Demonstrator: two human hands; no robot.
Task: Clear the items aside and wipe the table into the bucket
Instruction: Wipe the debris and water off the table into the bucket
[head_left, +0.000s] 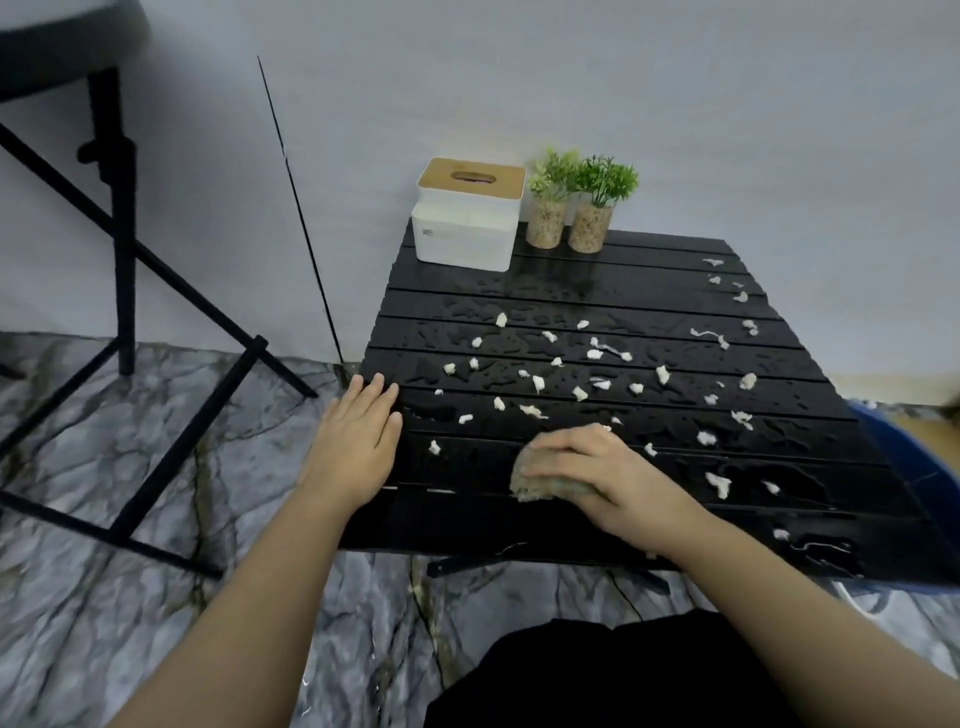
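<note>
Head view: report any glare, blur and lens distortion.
Head view: soft even light; wet sheen glints on the black table; wide-angle bending bows the thin pole and stretches the forearms; blur smears the blue bucket at the right edge; right hand and cloth slightly soft.

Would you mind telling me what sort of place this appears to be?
Probably a staged indoor room: a low black slatted table against a plain wall, marble-patterned floor, and a black light stand beside it.
</note>
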